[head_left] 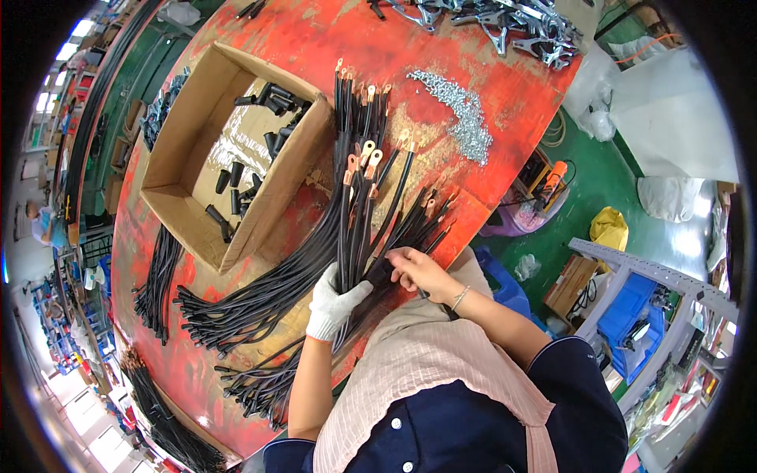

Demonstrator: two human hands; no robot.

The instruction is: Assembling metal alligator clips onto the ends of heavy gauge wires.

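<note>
My left hand [333,303], in a white knit glove, is closed around a bundle of black cables [355,244] with copper ring lugs [374,163] on their upper ends. My bare right hand [424,276], with a bracelet at the wrist, is just to the right of the bundle. Its fingers are curled in against dark pieces by the cables; what they pinch is hidden. More black cables [430,214] fan out past my right hand at the table's edge. Beyond the held bundle lies another group of lugged cables [364,110].
An open cardboard box [272,206] with black sleeves [235,175] stands left on the red worn table [303,39]. Small metal screws [461,114] and metal clamps [505,24] lie farther off. Long cable bunches [236,315] spread left. A blue bin [635,323] is at right.
</note>
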